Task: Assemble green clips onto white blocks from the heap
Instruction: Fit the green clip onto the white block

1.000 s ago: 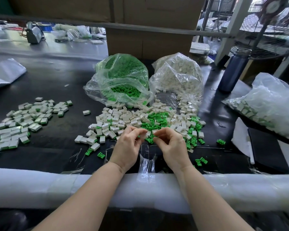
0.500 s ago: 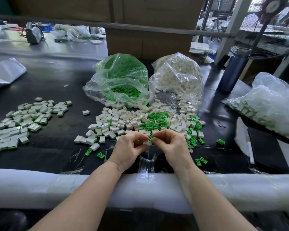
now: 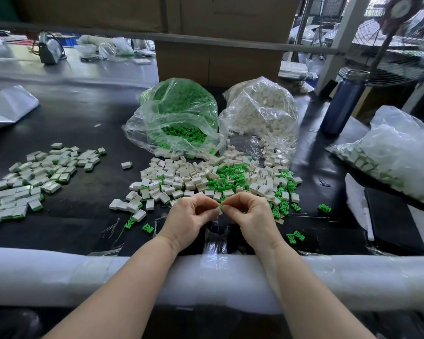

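Left hand (image 3: 190, 217) and right hand (image 3: 251, 215) brought together fingertip to fingertip just above the black table (image 3: 83, 123), fingers curled, pinching one small white block (image 3: 219, 211) with a green clip (image 3: 222, 206) between them. Directly behind, the mixed heap (image 3: 213, 178) of white blocks and green clips. Far left, a pile of finished pieces (image 3: 34, 177).

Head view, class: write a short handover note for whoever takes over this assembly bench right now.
Left hand and right hand: both pinch one small piece between them, white block with a green clip; whether it is seated cannot be told.
Mixed heap of loose blocks and clips lies just beyond the hands, before the green clip bag and white block bag.
Done: finished pile at left.
Left: most of the heap.
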Action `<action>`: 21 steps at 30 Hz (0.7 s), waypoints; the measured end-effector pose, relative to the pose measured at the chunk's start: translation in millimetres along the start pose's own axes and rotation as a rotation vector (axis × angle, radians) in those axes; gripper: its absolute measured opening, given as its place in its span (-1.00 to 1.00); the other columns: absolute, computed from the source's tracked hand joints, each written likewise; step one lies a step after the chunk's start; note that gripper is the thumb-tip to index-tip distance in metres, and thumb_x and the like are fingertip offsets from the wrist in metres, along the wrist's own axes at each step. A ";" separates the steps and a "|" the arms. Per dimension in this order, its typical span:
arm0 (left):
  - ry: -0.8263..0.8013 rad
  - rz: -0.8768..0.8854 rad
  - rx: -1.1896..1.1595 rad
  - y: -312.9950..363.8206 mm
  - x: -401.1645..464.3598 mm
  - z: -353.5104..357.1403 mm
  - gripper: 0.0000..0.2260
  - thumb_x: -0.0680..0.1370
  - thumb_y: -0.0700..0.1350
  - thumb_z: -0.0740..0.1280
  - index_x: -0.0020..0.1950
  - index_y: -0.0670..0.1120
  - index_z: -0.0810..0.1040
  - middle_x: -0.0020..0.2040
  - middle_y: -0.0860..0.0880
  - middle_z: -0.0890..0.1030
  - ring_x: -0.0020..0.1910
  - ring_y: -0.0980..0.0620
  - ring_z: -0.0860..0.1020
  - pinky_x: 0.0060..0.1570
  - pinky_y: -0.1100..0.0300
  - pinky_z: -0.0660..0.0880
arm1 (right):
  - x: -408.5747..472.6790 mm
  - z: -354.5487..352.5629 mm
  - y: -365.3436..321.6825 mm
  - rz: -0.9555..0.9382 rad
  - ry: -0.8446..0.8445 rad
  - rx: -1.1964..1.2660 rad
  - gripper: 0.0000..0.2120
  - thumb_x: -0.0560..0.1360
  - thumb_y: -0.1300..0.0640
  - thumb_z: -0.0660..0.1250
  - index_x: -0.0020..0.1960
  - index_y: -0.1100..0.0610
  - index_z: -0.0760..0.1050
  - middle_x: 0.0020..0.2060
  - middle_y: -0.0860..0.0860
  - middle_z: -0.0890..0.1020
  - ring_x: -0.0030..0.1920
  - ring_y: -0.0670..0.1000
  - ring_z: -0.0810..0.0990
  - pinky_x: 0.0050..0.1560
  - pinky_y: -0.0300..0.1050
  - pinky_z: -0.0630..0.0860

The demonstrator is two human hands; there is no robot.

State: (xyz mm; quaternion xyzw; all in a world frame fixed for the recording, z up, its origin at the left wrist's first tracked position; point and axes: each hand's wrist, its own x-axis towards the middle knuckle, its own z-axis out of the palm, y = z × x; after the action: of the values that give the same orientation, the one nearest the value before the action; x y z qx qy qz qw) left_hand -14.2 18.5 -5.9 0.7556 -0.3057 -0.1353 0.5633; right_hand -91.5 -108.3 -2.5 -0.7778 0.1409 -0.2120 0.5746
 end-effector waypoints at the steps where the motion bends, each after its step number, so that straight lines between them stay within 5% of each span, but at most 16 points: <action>1: 0.000 -0.004 -0.004 0.3 0.0 0.0 -0.91 0.44 -0.29 0.41 -0.08 -0.17 0.62 -0.22 -0.05 0.64 -0.25 0.13 0.59 -0.10 0.37 0.51 | -0.1 0.2 -0.2 0.004 0.000 0.000 -0.85 0.40 0.36 0.42 -0.25 0.13 0.59 -0.36 0.00 0.61 -0.34 -0.13 0.54 -0.27 -0.29 0.50; 8: -0.026 -0.010 0.019 1.3 -1.0 0.8 -0.91 0.41 -0.35 0.41 -0.11 -0.25 0.63 -0.30 0.04 0.59 -0.36 0.34 0.53 -0.23 0.50 0.42 | -1.8 -0.6 -3.5 0.036 -0.016 -0.049 -0.80 0.36 0.40 0.43 -0.22 0.13 0.53 -0.32 0.13 0.59 -0.30 -0.01 0.52 -0.19 -0.07 0.53; 13: -0.038 -0.010 0.070 2.1 -2.1 -0.1 -0.93 0.40 -0.34 0.43 -0.14 -0.24 0.63 -0.31 0.06 0.57 -0.32 0.23 0.52 -0.20 0.48 0.43 | -2.2 -0.8 -4.5 0.072 -0.057 -0.012 -0.82 0.34 0.42 0.44 -0.25 0.18 0.54 -0.36 0.06 0.58 -0.32 -0.05 0.52 -0.27 -0.28 0.50; 21: -0.075 0.001 0.113 3.2 -2.3 -2.3 -0.94 0.40 -0.33 0.43 -0.14 -0.23 0.64 -0.30 0.07 0.56 -0.30 0.22 0.51 -0.17 0.48 0.41 | -1.4 -2.7 -4.9 0.101 -0.112 0.003 -0.80 0.33 0.42 0.46 -0.28 0.16 0.54 -0.37 0.03 0.59 -0.35 -0.08 0.52 -0.28 -0.28 0.50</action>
State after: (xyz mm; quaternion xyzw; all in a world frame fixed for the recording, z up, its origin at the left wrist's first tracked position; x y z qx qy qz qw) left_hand -15.7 21.1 -2.5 0.7803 -0.3341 -0.1458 0.5081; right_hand -94.2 -108.4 2.6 -0.7794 0.1473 -0.1390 0.5929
